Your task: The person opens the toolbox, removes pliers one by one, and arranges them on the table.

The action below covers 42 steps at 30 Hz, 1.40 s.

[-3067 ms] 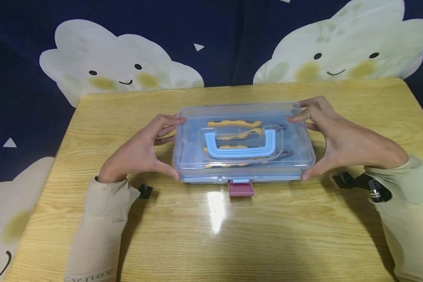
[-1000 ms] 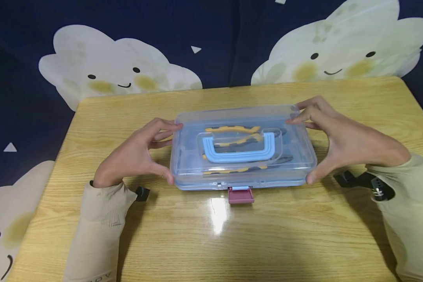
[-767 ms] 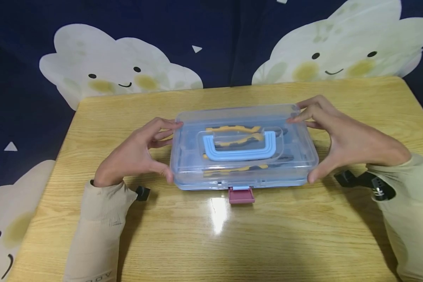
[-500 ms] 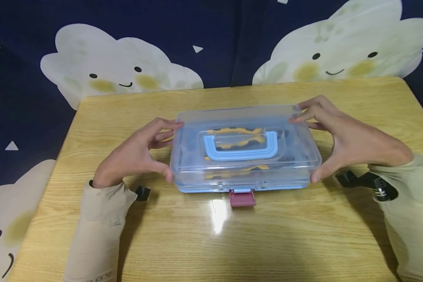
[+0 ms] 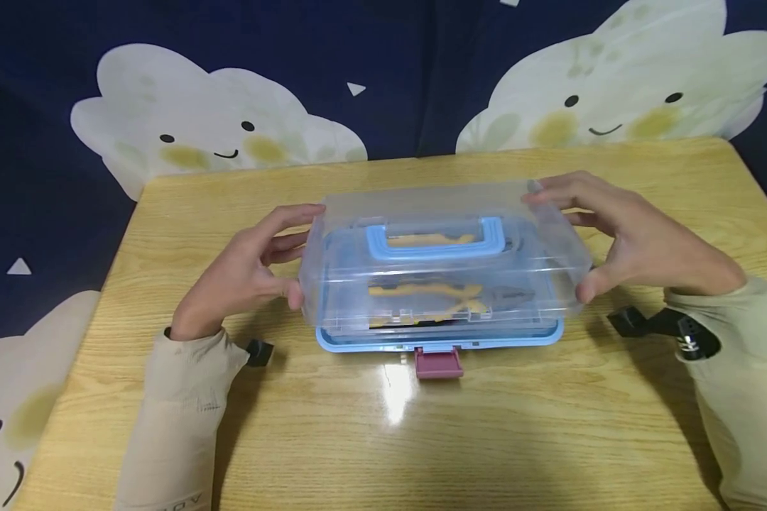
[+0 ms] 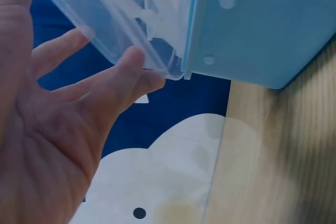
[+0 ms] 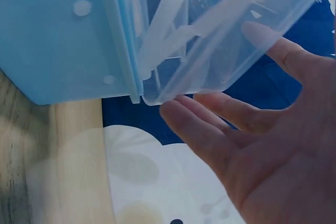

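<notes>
A toolbox has a clear lid with a light blue handle, tilted up at the front over its blue base. My left hand grips the lid's left end, thumb at the front corner, fingers toward the back. At the other end, my right hand holds it the same way. Through the lid show pliers with yellow-and-black handles. In the right wrist view, pale plastic arms stand between lid and base. A dark pink latch hangs open at the front.
The toolbox stands on a wood-grain table. Behind the table hangs a dark blue cloth printed with white clouds. A black wrist camera mount sits under my right wrist, another by the left sleeve.
Earlier the lid lay down on the base. Now its front edge has risen, with both hands lifting it, and a gap shows above the base's front rim. The handle has shifted back.
</notes>
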### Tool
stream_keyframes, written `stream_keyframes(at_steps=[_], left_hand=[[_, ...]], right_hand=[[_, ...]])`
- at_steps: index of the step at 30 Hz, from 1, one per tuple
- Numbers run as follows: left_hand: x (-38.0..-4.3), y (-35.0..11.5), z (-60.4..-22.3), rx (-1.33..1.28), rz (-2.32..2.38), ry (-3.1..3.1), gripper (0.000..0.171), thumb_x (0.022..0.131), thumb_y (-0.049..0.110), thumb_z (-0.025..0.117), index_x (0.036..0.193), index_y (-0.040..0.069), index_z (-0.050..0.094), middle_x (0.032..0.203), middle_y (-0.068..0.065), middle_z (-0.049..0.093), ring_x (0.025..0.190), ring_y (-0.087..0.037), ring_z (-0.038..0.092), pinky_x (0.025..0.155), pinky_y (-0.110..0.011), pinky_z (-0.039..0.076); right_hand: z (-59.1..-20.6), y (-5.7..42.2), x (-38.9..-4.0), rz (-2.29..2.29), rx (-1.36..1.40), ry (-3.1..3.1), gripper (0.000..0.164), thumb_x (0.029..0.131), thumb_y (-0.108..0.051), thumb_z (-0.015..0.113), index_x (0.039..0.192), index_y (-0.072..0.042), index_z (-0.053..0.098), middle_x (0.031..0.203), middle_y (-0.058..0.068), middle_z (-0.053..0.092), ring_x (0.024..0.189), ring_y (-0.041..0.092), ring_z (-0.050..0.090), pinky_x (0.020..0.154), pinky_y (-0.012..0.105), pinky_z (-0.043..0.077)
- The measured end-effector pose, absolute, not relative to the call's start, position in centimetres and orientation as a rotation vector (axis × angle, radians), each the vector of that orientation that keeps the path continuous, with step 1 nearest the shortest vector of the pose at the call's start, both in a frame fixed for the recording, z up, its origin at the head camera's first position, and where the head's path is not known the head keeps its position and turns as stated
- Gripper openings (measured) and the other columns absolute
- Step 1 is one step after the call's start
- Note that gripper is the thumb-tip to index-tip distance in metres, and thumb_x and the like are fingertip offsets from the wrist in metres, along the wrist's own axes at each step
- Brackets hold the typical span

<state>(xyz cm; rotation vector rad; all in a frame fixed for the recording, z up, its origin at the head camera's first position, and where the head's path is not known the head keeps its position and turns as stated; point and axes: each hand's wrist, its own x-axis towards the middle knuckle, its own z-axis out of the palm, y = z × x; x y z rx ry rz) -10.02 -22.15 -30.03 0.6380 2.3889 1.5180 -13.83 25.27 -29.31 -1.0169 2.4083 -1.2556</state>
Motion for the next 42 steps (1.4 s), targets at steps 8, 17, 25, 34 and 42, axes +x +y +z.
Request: stream_keyframes(at_steps=[8,17,25,34,42], left_hand=[[-10.2,-21.8,-30.4,0.542,1.709,2.395,0.111,0.058,0.076,0.072,0.151,0.021,0.05,0.158,-0.006,0.051,0.136,-0.04,0.06,0.106,-0.018,0.054],[-10.3,-21.3,-30.8,0.574,1.875,2.362,0.098,0.068,0.072,0.073,0.145,0.014,0.057,0.153,-0.005,0.054,0.137,-0.031,0.061,0.105,-0.023,0.057],[-10.3,-21.9,-30.8,0.643,1.902,2.308,0.099,0.068,0.068,0.078,0.145,0.011,0.057,0.153,-0.009,0.055,0.132,-0.017,0.064,0.11,-0.023,0.054],[-10.8,-22.7,-31.3,0.764,1.911,2.127,0.104,0.064,0.006,0.096,0.155,0.008,0.045,0.17,-0.01,0.026,0.146,-0.02,0.05,0.117,-0.025,0.048],[-10.9,-22.2,-32.4,0.847,2.022,2.093,0.099,0.066,0.02,0.094,0.153,0.003,0.049,0.17,-0.01,0.033,0.153,-0.018,0.043,0.123,-0.028,0.042]], right_hand=[[-29.7,25.1,-14.3,-1.411,-0.943,2.428,0.105,0.069,-0.054,0.092,0.156,-0.02,0.044,0.158,-0.003,0.048,0.131,0.001,0.054,0.103,0.003,0.044],[-30.3,24.9,-14.4,-1.558,-0.829,2.446,0.096,0.076,-0.073,0.078,0.147,-0.013,0.052,0.152,0.007,0.055,0.14,0.006,0.052,0.107,0.006,0.042],[-30.1,24.2,-13.9,-1.538,-0.764,2.556,0.087,0.077,-0.075,0.076,0.145,-0.024,0.057,0.153,0.001,0.056,0.135,0.008,0.052,0.105,0.019,0.039],[-30.6,24.3,-14.1,-1.566,-0.702,2.571,0.086,0.076,-0.074,0.076,0.144,-0.024,0.058,0.151,0.003,0.057,0.129,0.013,0.054,0.098,0.021,0.037],[-30.2,24.4,-14.1,-1.611,-0.794,2.473,0.095,0.075,-0.075,0.078,0.143,-0.013,0.057,0.151,0.009,0.057,0.129,0.012,0.058,0.097,0.013,0.045]])
